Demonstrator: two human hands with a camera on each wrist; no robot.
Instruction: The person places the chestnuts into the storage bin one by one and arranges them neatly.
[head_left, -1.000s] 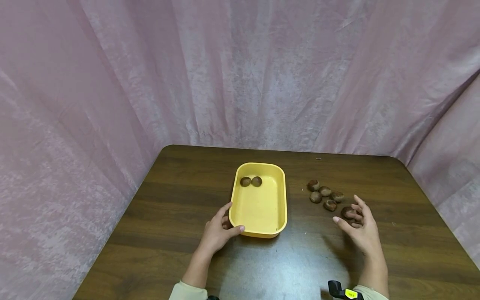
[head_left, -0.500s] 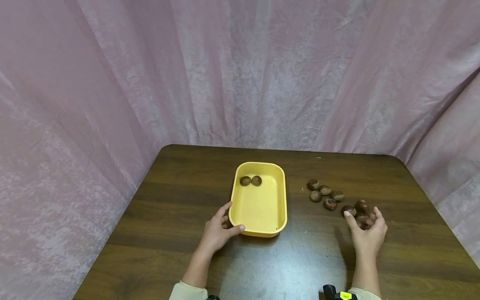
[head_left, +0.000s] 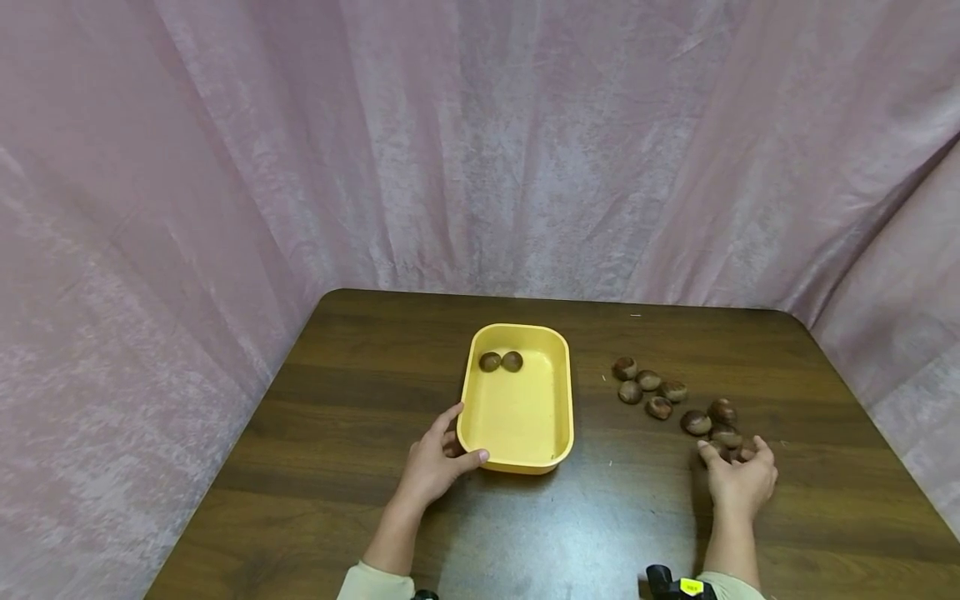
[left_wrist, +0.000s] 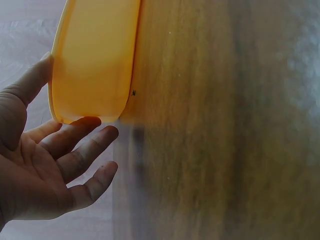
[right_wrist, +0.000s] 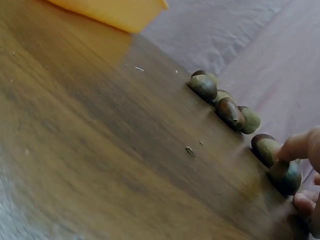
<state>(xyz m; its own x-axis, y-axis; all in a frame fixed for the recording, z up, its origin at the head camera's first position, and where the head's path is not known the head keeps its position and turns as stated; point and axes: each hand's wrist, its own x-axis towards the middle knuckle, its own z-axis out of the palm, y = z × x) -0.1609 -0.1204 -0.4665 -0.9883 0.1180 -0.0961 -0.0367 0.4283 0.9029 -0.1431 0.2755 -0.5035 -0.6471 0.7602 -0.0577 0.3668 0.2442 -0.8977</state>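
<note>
A yellow plastic tray [head_left: 525,417] stands on the table with two chestnuts [head_left: 501,362] at its far left end. My left hand [head_left: 435,467] holds the tray's near left corner, thumb at the near rim and fingers along the left side. On the right, my right hand [head_left: 741,483] has its thumb and fingers around a chestnut [right_wrist: 286,177], the nearest of a small cluster. The fingers partly hide that chestnut in the head view. Other chestnuts [head_left: 696,422] lie right beside the fingertips.
Several more chestnuts [head_left: 648,381] lie in a loose group between the tray and the right hand. Small crumbs dot the brown wooden table [head_left: 360,400]. A pink curtain [head_left: 495,167] hangs behind the table's far edge.
My right hand has drawn back toward the near side, uncovering chestnuts in the right cluster, and its thumb and fingers have closed around the nearest one. The left hand and tray stay put.
</note>
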